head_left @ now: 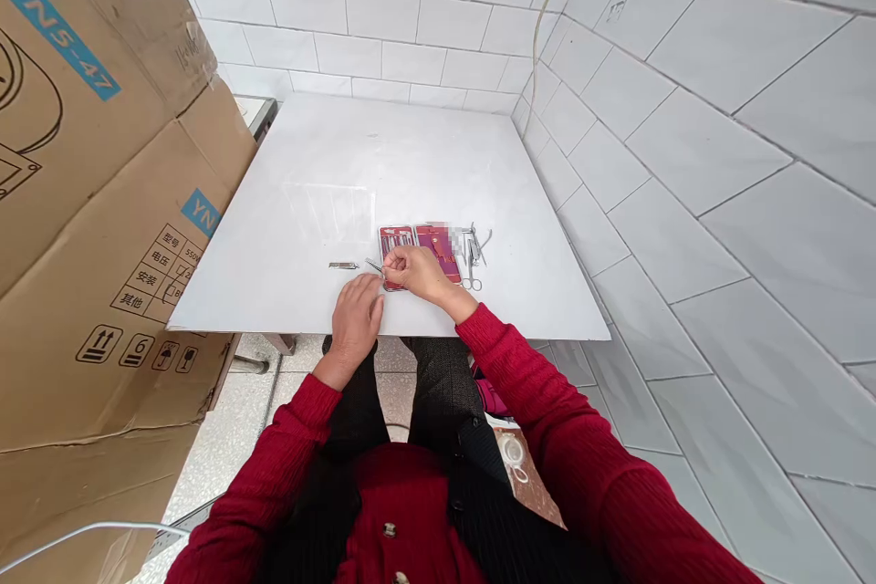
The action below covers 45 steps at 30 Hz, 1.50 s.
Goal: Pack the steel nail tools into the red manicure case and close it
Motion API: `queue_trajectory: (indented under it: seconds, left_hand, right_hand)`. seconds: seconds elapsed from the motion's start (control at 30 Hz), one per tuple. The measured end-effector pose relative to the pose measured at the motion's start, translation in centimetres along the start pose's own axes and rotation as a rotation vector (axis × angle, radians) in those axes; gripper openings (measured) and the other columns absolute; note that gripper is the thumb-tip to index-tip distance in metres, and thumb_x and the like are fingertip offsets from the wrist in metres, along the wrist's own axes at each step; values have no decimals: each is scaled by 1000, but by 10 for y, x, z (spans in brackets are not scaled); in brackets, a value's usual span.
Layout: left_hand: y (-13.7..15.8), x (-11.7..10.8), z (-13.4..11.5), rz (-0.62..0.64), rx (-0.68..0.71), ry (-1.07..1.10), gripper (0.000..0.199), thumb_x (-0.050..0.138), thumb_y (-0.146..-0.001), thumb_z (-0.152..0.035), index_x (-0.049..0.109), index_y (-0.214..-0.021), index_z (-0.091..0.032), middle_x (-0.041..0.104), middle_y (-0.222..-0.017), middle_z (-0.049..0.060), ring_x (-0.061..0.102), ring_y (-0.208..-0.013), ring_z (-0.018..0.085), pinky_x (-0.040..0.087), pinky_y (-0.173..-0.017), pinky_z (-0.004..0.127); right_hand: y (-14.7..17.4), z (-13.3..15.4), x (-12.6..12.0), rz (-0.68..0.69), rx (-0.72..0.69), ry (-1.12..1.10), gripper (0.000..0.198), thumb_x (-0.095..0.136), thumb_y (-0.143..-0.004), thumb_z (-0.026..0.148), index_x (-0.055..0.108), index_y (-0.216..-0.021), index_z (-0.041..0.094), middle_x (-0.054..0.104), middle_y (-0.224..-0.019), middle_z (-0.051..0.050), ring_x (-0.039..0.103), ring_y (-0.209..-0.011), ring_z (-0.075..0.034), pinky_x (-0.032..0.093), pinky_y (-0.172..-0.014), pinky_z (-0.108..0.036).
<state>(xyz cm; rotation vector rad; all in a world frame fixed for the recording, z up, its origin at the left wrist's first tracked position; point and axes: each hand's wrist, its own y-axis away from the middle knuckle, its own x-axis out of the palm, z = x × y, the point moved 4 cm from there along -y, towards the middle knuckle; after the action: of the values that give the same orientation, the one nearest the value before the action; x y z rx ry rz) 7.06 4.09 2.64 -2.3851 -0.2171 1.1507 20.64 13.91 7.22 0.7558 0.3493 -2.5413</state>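
Observation:
A red manicure case (436,246) lies unfolded on the white table, with several slim metal tools in its left half. My right hand (414,272) is over that half, its fingers pinched on a small metal tool (373,265) whose end sticks out to the left; its exact kind is too small to tell. Beside the case's lower left corner, my left hand (357,310) rests near the table's front edge, fingers stretched out and holding nothing visible. A nail clipper (343,265) lies left of both hands. Small scissors (472,283) and several other metal tools lie along the case's right side.
The white table (438,155) reaches back to a tiled wall (411,36), with another tiled wall (650,146) along its right. Large cardboard boxes (102,228) stand at the left. A cable (540,18) hangs in the back corner.

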Motion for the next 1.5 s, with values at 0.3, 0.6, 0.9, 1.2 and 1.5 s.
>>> queue_trajectory:
  seconds: [0.3, 0.6, 0.9, 1.2, 1.5]
  left_hand:
    - [-21, -6, 0, -63, -513, 754, 58, 70, -86, -62, 72, -121, -15, 79, -87, 7, 77, -86, 26, 63, -90, 44]
    - [-19, 3, -8, -65, -596, 949, 66, 85, -70, -66, 76, -109, -14, 79, -83, 5, 77, -80, 24, 65, -89, 45]
    - [-15, 2, -11, -14, -520, 860, 56, 80, -76, -65, 77, -105, -16, 80, -86, 5, 77, -82, 25, 65, -85, 44]
    - [-12, 2, -15, 13, -508, 869, 55, 80, -76, -65, 78, -103, -17, 80, -85, 5, 76, -80, 24, 65, -87, 44]
    - [-9, 10, -15, 62, -527, 936, 56, 80, -77, -64, 76, -105, -16, 81, -89, 7, 77, -82, 24, 64, -88, 44]
  right_hand:
    - [37, 4, -11, -79, -151, 33, 12, 69, -83, 13, 62, -75, 19, 60, -73, 4, 52, -65, -10, 39, -64, -22]
    - [53, 8, -10, -61, -268, 289, 9, 65, -90, 11, 65, -94, 18, 63, -91, -2, 55, -81, -15, 41, -75, -26]
    - [60, 19, -13, 11, -190, 305, 11, 66, -95, 14, 69, -84, 16, 64, -83, -1, 56, -76, -13, 36, -70, -24]
    - [63, 30, -11, 75, -172, 535, 12, 59, -98, 15, 70, -93, 13, 69, -90, -7, 59, -80, -17, 36, -71, -28]
    - [68, 21, -5, -4, -192, 670, 11, 54, -96, 14, 65, -94, 14, 67, -91, -11, 58, -80, -21, 37, -71, -30]
